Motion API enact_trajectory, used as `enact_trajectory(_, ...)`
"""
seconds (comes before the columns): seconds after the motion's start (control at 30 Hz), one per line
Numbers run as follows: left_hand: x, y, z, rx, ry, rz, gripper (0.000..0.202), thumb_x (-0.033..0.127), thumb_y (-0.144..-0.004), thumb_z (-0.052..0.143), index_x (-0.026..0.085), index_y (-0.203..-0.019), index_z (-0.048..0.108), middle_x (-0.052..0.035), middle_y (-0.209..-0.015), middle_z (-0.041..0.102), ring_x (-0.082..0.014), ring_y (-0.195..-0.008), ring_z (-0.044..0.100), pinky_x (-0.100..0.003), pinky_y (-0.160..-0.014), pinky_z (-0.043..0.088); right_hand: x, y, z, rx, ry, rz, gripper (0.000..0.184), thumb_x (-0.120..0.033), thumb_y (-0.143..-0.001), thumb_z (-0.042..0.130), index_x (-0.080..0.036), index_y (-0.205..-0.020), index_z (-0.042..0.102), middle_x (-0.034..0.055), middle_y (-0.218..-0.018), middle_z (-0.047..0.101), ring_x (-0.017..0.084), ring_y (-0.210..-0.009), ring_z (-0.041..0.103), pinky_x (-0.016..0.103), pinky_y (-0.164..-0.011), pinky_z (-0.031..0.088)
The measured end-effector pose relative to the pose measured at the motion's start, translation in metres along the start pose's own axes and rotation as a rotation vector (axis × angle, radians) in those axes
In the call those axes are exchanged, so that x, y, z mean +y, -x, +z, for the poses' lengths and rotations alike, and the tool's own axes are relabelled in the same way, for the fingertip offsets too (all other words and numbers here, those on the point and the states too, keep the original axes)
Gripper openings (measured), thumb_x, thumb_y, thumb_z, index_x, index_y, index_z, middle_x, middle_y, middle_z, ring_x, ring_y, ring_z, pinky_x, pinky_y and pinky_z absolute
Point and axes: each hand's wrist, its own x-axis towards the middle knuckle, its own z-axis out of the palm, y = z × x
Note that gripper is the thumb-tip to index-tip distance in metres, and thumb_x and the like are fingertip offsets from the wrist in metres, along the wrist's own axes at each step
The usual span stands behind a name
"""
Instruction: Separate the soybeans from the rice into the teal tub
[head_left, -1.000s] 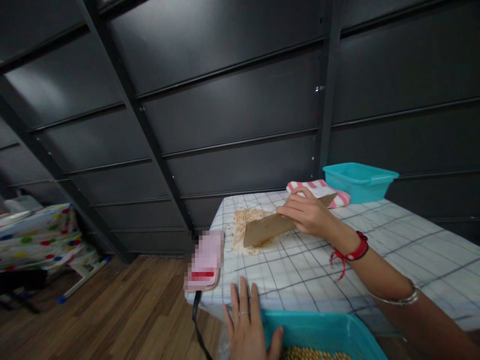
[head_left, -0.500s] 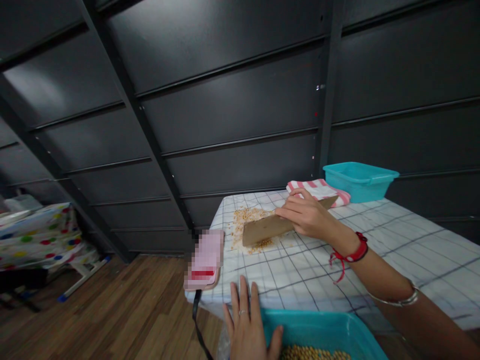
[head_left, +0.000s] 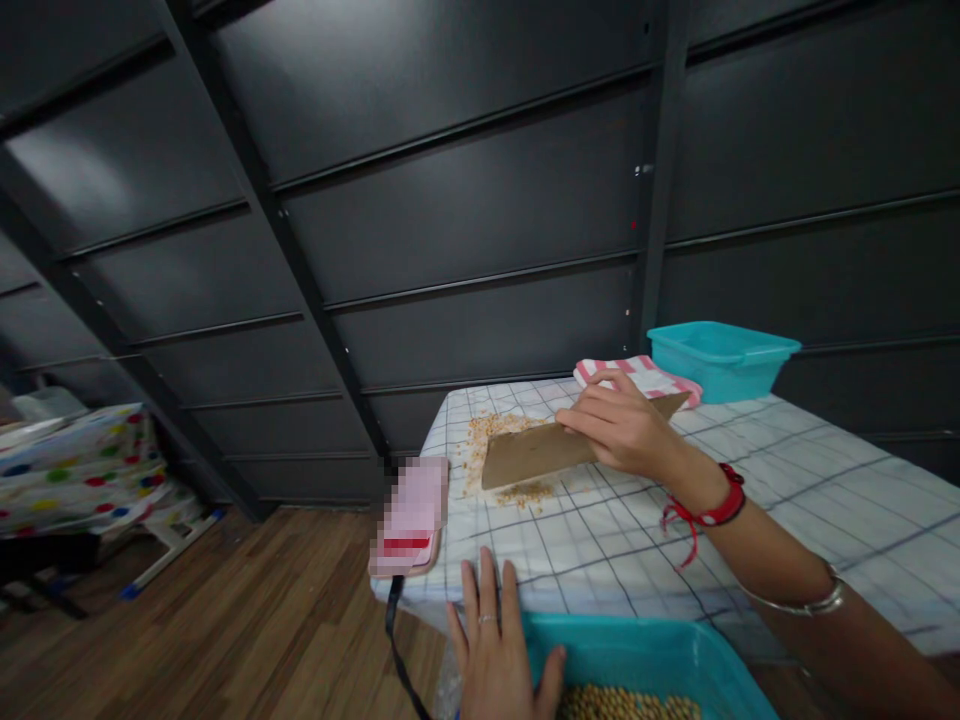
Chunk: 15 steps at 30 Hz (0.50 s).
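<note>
My right hand grips a flat strip of brown cardboard by its upper edge, tilted above the tablecloth. Around and under the cardboard lie small yellowish grains and crumbs, some hidden behind it. My left hand is spread, its fingers stretched out at the left rim of a turquoise tub below the table's front edge. Inside this tub is a layer of round yellowish beans or grains; their exact kind I cannot tell.
A checked white cloth covers the table. A pink phone or pouch with a black strap lies at the left edge. At the back are a striped towel and a second turquoise tub. A dark panelled wall stands behind.
My right hand and the cardboard have shifted slightly right, and the cardboard has tipped, showing more grains below its lower edge. My left hand has stayed at the tub.
</note>
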Motion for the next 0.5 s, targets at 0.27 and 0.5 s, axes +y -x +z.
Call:
enact_trajectory(0.27, -0.003, -0.001, 0.004, 0.014, 0.016, 0.013, 0.063, 0.029, -0.074, 0.047, 0.007, -0.13, 0.03, -0.0155, -0.139, 0.014, -0.036, -0.126, 0.006, -0.059, -0.1, 0.018, -0.002, -0.001, 0.003, -0.055, 0.012, -0.029, 0.021, -0.008, -0.083, 0.037, -0.016, -0.083, 0.057, -0.0015, -0.061, 0.057, 0.012, -0.062, 0.044, 0.032, -0.075, 0.032)
enact_trajectory(0.5, -0.008, 0.001, 0.009, 0.061, 0.027, 0.024, 0.061, 0.028, -0.074, 0.046, 0.007, -0.13, 0.031, -0.0156, -0.139, 0.015, -0.0353, -0.127, 0.006, -0.059, -0.1, 0.017, -0.011, 0.002, -0.01, -0.06, 0.012, -0.018, 0.021, -0.007, -0.082, 0.037, -0.016, -0.084, 0.056, -0.0013, -0.063, 0.058, 0.012, -0.063, 0.045, 0.033, -0.077, 0.033)
